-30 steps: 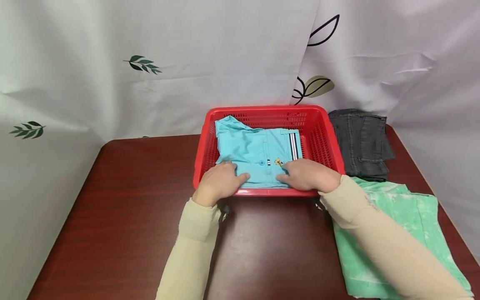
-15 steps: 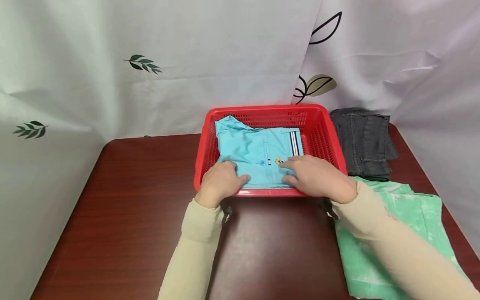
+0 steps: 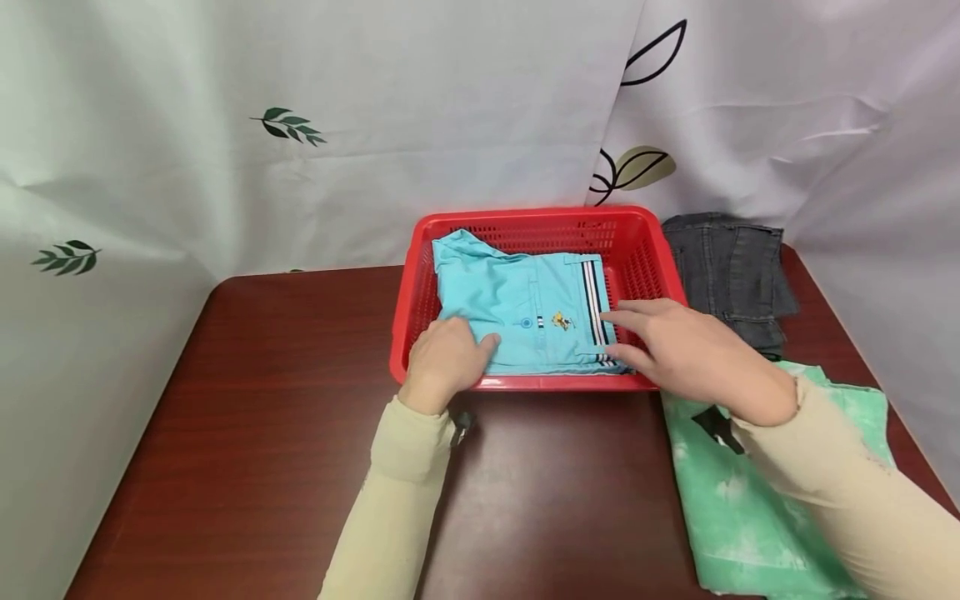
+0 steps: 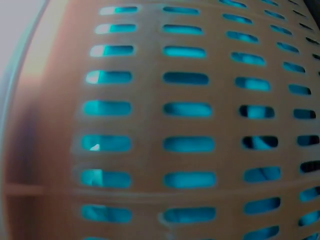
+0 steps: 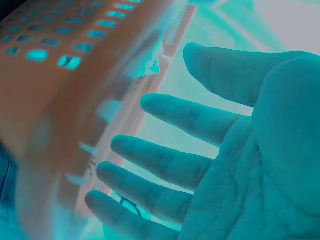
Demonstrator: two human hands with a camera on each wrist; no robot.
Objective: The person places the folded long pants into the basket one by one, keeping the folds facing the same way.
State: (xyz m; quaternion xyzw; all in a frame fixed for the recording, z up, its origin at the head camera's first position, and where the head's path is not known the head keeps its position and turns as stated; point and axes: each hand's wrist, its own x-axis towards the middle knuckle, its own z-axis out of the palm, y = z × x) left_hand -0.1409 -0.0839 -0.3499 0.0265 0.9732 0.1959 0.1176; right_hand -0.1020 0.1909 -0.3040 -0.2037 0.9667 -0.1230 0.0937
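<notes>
A folded light-blue pair of pants (image 3: 495, 292) lies in the red plastic basket (image 3: 525, 383), its striped waistband toward the right. It bears a button and a small yellow embroidered figure. My left hand (image 3: 444, 358) reaches over the basket's front left and rests on the cloth, thumb spread to the right; its other fingertips are partly hidden. My right hand (image 3: 693, 350) hovers over the basket's front right corner, fingers apart and extended, holding nothing. In the right wrist view its palm and separate fingers show beside the basket wall. The left wrist view shows only the slotted basket wall (image 4: 145, 125).
Folded dark grey jeans (image 3: 731, 267) lie right of the basket. A folded green mottled cloth (image 3: 742, 500) lies nearer, partly under my right forearm. The brown table (image 3: 285, 417) meets a pale patterned curtain (image 3: 420, 108) behind and at both sides.
My right hand has lifted off the pants and moved right, uncovering the embroidered figure and the striped waistband. The left hand has stayed nearly in place.
</notes>
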